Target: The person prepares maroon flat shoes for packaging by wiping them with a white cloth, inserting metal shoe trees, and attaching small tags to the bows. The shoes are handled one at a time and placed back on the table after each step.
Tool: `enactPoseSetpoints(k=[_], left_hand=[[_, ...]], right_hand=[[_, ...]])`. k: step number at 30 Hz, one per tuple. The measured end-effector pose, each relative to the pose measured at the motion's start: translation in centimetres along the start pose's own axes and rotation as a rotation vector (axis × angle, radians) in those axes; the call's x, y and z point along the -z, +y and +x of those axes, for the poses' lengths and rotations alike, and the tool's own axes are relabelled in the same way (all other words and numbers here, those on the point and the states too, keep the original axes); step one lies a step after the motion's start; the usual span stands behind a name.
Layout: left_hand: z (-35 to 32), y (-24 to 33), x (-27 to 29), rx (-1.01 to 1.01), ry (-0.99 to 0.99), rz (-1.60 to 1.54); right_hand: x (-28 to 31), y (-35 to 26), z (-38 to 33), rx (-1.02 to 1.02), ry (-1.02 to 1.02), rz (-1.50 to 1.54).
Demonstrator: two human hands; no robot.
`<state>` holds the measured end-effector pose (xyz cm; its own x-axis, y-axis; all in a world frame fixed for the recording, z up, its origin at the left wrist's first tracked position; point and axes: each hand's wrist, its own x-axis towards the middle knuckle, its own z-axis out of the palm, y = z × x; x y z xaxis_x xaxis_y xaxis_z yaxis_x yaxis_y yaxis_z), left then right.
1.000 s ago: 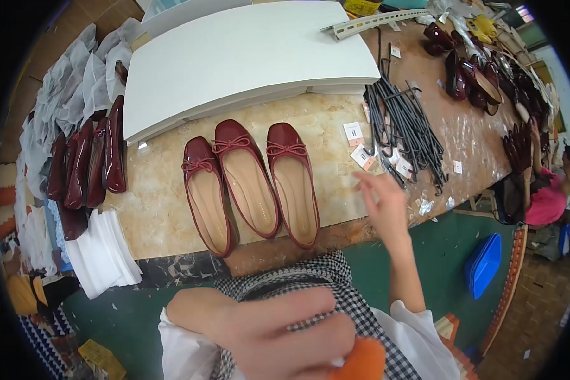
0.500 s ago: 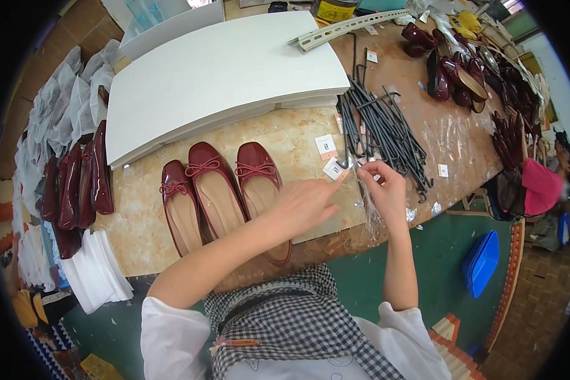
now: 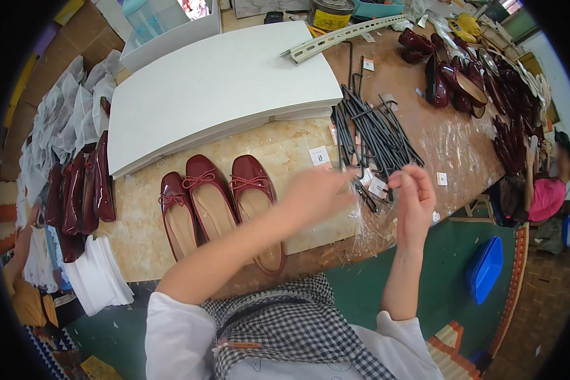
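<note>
By the table's [image 3: 399, 71] back left, a white box [image 3: 171, 45] holds a clear bluish bottle [image 3: 139, 20]. Three red shoes [image 3: 210, 206] sit at the front edge beneath the left forearm [image 3: 228, 253]; a low sweep could, I reckon, knock them off. The left hand [image 3: 316, 199] is blurred, and I can't tell whether it grips anything. A tin [image 3: 330, 18] and a teal tray [image 3: 380, 12] with dark bits stand at the back edge. The rods [image 3: 377, 136] lie crisscrossed right of centre; pulling one might drag others frontward. The right hand [image 3: 415, 199], beside them near the front edge, has fingers curled toward its thumb, any hold unclear.
</note>
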<state>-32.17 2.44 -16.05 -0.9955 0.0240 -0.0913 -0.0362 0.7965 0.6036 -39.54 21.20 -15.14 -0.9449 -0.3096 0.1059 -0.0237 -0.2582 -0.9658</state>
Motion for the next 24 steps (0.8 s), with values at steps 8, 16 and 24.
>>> enactPoseSetpoints(k=[8,16,24], left_hand=[[4.4,-7.2,-0.2,-0.397,0.240,0.364],[2.6,-7.4,0.6,-0.078,0.130,0.203],[-3.2,-6.4,6.0,0.337,0.135,-0.376]], right_hand=[[-1.3,1.6,-1.6,-0.196,-0.132,0.248],[2.8,1.8,-3.4,-0.825,-1.056,-0.249],[6.5,2.4,1.9,-0.268,-0.471,-0.951]])
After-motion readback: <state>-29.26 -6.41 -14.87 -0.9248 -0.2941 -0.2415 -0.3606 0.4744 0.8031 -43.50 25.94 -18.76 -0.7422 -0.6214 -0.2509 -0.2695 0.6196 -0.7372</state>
